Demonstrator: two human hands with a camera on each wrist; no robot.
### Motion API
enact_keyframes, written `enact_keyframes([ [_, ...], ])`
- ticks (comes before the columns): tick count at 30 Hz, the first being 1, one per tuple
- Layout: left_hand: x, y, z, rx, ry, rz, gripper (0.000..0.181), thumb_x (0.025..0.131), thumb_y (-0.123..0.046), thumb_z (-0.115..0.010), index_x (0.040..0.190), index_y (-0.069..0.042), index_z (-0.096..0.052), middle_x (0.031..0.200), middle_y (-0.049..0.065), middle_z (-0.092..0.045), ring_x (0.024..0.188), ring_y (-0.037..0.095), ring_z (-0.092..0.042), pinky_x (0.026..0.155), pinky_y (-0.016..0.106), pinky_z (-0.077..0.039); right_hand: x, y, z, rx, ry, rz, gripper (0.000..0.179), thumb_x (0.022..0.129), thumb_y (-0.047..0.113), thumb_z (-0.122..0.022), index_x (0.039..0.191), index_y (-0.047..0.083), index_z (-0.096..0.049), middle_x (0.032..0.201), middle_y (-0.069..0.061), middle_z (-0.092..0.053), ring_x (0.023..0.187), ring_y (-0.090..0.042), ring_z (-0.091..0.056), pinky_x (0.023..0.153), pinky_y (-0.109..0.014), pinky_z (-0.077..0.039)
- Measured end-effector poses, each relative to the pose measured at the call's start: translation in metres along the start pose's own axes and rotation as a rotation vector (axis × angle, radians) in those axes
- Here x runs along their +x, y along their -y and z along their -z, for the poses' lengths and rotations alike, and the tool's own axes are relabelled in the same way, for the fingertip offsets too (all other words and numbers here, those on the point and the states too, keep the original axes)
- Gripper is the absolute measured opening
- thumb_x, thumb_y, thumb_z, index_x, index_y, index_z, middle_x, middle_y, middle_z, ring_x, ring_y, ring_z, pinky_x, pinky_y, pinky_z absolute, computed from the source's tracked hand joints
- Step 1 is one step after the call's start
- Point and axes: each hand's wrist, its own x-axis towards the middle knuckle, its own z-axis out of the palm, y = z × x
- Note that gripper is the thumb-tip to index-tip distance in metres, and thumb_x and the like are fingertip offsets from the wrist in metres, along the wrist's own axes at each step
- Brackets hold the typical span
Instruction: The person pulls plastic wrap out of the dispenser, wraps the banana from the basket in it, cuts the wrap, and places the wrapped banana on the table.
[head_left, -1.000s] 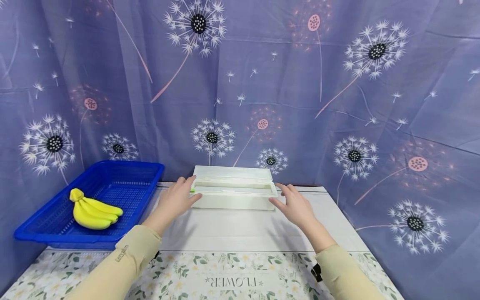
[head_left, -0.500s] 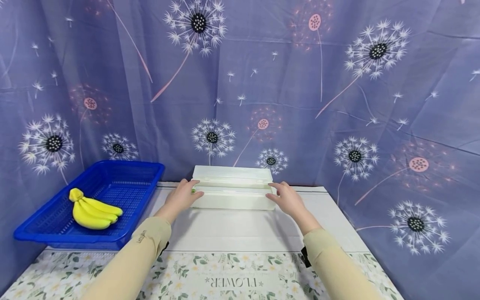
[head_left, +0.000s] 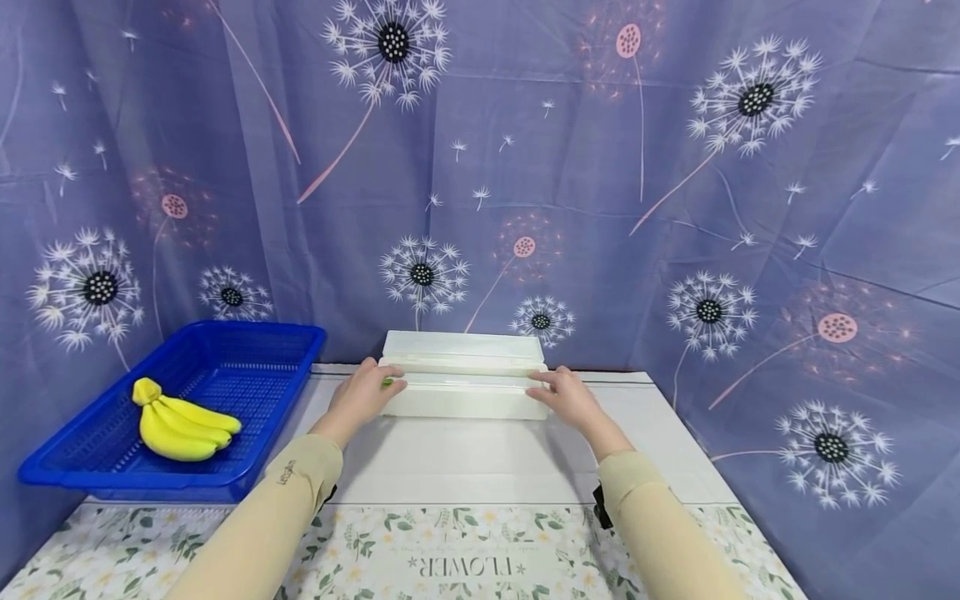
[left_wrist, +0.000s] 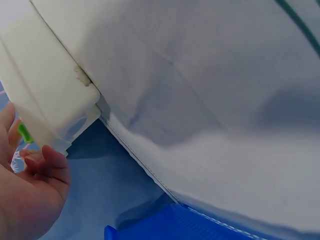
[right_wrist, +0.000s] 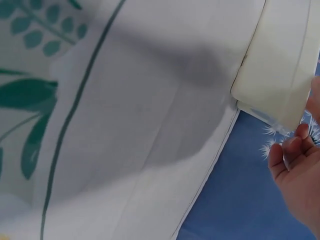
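Observation:
A long white lidded box (head_left: pixel 465 403) stands at the back of the table. Its raised lid (head_left: pixel 465 344) leans at the rear, with a narrow gap between the lid's front edge and the front wall. My left hand (head_left: pixel 362 395) grips the left end, forefinger at the lid edge and thumb by the front wall. Beside its thumb shows a small bright green piece (left_wrist: pixel 25 133), partly hidden by the fingers. The right hand (head_left: pixel 567 395) holds the other end the same way. Curled fingers (right_wrist: pixel 292 150) show at the box corner in the right wrist view.
On the left sits a blue plastic basket (head_left: pixel 285 367) holding a bunch of yellow bananas (head_left: pixel 183 427). A purple dandelion curtain (head_left: pixel 480 167) hangs close behind the box. The tablecloth (head_left: pixel 465 467) is white with a floral front band.
Both hands have moved inward from the box's ends onto its lid edge and front wall. The lid has come down somewhat, narrowing the opening. The basket and bananas have stayed put.

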Motion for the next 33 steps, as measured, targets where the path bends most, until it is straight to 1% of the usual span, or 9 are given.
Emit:
enact_keyframes([
  [6, 0.004, -0.001, 0.001, 0.009, 0.011, -0.006, 0.031, 0.098, -0.041, -0.060, 0.119, -0.022, -0.072, 0.092, 0.005, -0.046, 0.071, 0.023, -0.044, 0.056, 0.036, -0.037, 0.005, 0.001, -0.001, 0.039, 0.007, 0.006, 0.035, 0.094, 0.035, -0.067, 0.121, 0.014, -0.070, 0.076, -0.006, -0.042, 0.070, -0.020, -0.037, 0.063, -0.035, -0.033],
  [12, 0.007, -0.002, 0.002, 0.006, 0.020, 0.007, 0.026, 0.097, -0.040, -0.061, 0.113, -0.023, -0.073, 0.093, 0.004, -0.049, 0.073, 0.022, -0.049, 0.059, 0.037, -0.041, 0.008, 0.002, -0.003, 0.091, 0.000, -0.035, 0.024, 0.093, 0.029, -0.070, 0.109, 0.012, -0.075, 0.074, -0.007, -0.040, 0.066, -0.020, -0.037, 0.061, -0.035, -0.032],
  [16, 0.007, -0.001, 0.003, -0.014, 0.016, 0.016, 0.024, 0.096, -0.038, -0.062, 0.111, -0.022, -0.073, 0.102, 0.007, -0.055, 0.083, 0.024, -0.055, 0.067, 0.041, -0.045, 0.010, 0.002, -0.003, 0.151, 0.000, -0.080, 0.019, 0.092, 0.028, -0.071, 0.103, 0.014, -0.076, 0.076, -0.008, -0.043, 0.070, -0.020, -0.039, 0.062, -0.034, -0.033],
  [19, 0.007, -0.001, 0.004, -0.043, 0.005, 0.019, 0.023, 0.096, -0.036, -0.064, 0.110, -0.021, -0.074, 0.110, 0.010, -0.059, 0.093, 0.028, -0.058, 0.076, 0.046, -0.047, 0.010, 0.003, -0.002, 0.207, -0.005, -0.113, 0.016, 0.091, 0.026, -0.071, 0.100, 0.014, -0.076, 0.080, -0.007, -0.049, 0.074, -0.020, -0.042, 0.063, -0.034, -0.036],
  [21, 0.007, -0.001, 0.004, -0.057, -0.002, 0.018, 0.023, 0.095, -0.036, -0.065, 0.109, -0.021, -0.075, 0.113, 0.010, -0.062, 0.099, 0.029, -0.059, 0.079, 0.047, -0.047, 0.010, 0.003, -0.002, 0.237, -0.011, -0.134, 0.014, 0.091, 0.025, -0.072, 0.099, 0.014, -0.076, 0.083, -0.006, -0.054, 0.075, -0.020, -0.045, 0.063, -0.034, -0.038],
  [23, 0.007, 0.000, 0.005, -0.070, -0.003, 0.022, 0.022, 0.095, -0.035, -0.065, 0.109, -0.020, -0.075, 0.111, 0.010, -0.063, 0.098, 0.028, -0.059, 0.079, 0.047, -0.047, 0.010, 0.002, -0.003, 0.260, -0.022, -0.149, 0.013, 0.091, 0.022, -0.072, 0.098, 0.013, -0.077, 0.085, -0.005, -0.058, 0.075, -0.019, -0.047, 0.063, -0.033, -0.040],
  [28, 0.008, 0.001, 0.006, -0.082, -0.002, 0.051, 0.022, 0.096, -0.035, -0.064, 0.108, -0.021, -0.076, 0.108, 0.004, -0.066, 0.090, 0.022, -0.061, 0.072, 0.042, -0.048, 0.012, 0.002, -0.004, 0.284, -0.037, -0.185, 0.014, 0.092, 0.023, -0.071, 0.097, 0.011, -0.076, 0.085, -0.005, -0.063, 0.073, -0.018, -0.051, 0.063, -0.032, -0.043],
  [31, 0.009, 0.002, 0.006, -0.081, -0.006, 0.051, 0.020, 0.096, -0.034, -0.064, 0.106, -0.022, -0.076, 0.109, 0.002, -0.068, 0.089, 0.020, -0.063, 0.072, 0.041, -0.049, 0.012, 0.004, -0.003, 0.274, -0.038, -0.209, 0.014, 0.092, 0.025, -0.070, 0.097, 0.013, -0.076, 0.086, -0.003, -0.064, 0.073, -0.018, -0.051, 0.064, -0.033, -0.042],
  [33, 0.009, 0.002, 0.006, -0.082, -0.004, 0.043, 0.020, 0.096, -0.034, -0.064, 0.105, -0.021, -0.076, 0.107, 0.002, -0.067, 0.089, 0.020, -0.062, 0.072, 0.041, -0.049, 0.012, 0.006, -0.002, 0.241, -0.037, -0.219, 0.014, 0.093, 0.027, -0.069, 0.097, 0.015, -0.075, 0.088, -0.002, -0.064, 0.074, -0.018, -0.052, 0.066, -0.034, -0.041],
])
